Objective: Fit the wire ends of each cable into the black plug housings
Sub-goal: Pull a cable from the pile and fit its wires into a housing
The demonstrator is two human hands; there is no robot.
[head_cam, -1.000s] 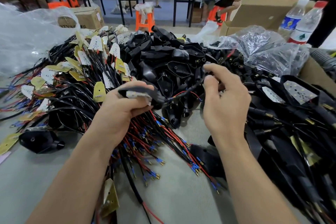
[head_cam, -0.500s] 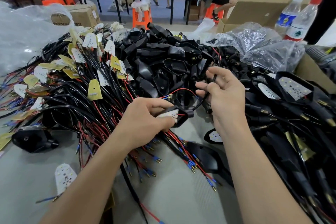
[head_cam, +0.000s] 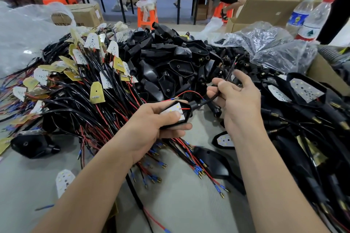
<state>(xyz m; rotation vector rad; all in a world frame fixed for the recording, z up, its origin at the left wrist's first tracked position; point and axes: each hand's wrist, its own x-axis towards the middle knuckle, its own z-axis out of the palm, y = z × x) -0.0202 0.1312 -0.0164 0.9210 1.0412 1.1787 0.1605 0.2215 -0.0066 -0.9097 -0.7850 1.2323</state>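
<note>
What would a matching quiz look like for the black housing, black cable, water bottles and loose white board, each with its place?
Things: 1 black housing; 2 black cable; 3 water bottles; 4 loose white board.
Places: A far right, by the cardboard box; B on the table, lower left; C in the left hand; D in the right hand.
Pairs: 1-C, 2-D, 3-A, 4-B.

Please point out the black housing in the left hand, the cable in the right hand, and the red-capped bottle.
black housing [head_cam: 192,107]: head view, on its round neck.
cable [head_cam: 207,101]: head view, on the black sheath beside that neck.
red-capped bottle [head_cam: 316,19]: head view, on its clear body.
</note>
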